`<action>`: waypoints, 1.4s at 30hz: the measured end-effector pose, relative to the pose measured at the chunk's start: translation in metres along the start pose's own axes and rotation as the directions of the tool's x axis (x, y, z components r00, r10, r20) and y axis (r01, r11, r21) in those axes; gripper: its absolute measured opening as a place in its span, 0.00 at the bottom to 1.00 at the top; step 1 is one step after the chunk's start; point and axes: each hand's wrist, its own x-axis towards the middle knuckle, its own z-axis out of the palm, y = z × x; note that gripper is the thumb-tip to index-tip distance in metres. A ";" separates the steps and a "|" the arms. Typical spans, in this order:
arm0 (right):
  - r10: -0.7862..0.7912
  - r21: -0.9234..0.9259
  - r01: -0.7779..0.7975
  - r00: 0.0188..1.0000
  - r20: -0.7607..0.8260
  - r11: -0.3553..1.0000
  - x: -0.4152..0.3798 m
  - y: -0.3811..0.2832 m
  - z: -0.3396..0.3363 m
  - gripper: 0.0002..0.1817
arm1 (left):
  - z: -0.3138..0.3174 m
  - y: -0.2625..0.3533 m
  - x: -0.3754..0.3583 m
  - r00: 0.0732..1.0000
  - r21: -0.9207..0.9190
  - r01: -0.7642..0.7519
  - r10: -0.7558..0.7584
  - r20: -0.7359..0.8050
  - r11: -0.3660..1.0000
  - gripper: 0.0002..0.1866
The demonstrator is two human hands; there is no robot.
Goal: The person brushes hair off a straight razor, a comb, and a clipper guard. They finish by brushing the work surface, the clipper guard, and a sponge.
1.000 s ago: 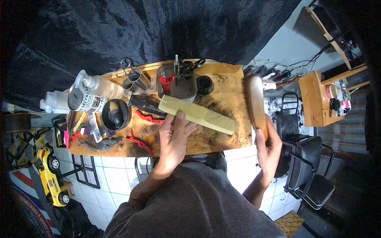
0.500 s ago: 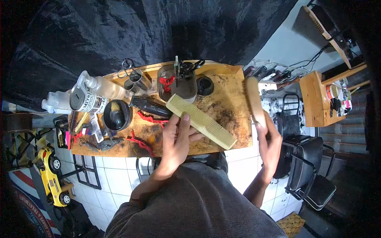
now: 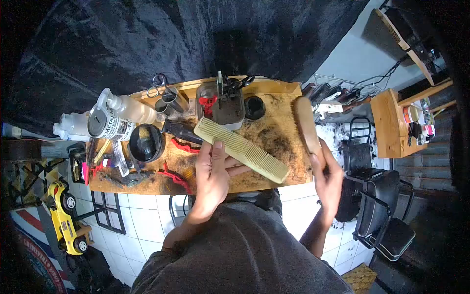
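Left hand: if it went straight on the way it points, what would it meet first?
Likely the tub, beyond the comb the left hand holds; how high the hand is isn't clear, so it might pass over.

Looks forward and steeply down from the person's head, as a single wide view. Faces the wooden table [image 3: 278, 109] from close above its near edge, with the left hand [image 3: 211, 176] and right hand [image 3: 327, 180] just below mid-frame. Takes in the dark grey shirt [image 3: 235, 250] at the bottom and dark cloth [image 3: 147, 39] at the top. Curves outward to the yellow toy car [image 3: 65, 219] at left and black chair [image 3: 379, 198] at right.
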 end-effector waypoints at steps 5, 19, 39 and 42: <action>-0.131 0.104 0.096 0.898 0.420 0.990 -0.016 -0.001 -0.018 0.20 | -0.005 -0.006 0.006 0.999 0.008 -0.009 0.009 -0.045 1.000 0.14; 0.129 0.591 -0.151 0.988 0.080 0.793 -0.015 -0.001 -0.001 0.18 | 0.002 -0.005 0.003 0.725 0.260 -0.652 0.485 0.489 0.712 0.12; 0.312 0.823 -0.253 0.945 0.098 0.509 -0.014 0.005 0.013 0.25 | -0.009 -0.004 -0.001 0.750 0.137 -0.542 0.404 0.523 0.829 0.22; 0.084 0.351 -0.085 0.996 0.020 0.932 -0.023 -0.009 0.010 0.30 | -0.015 -0.003 -0.004 0.805 0.397 -0.539 0.314 0.504 0.743 0.27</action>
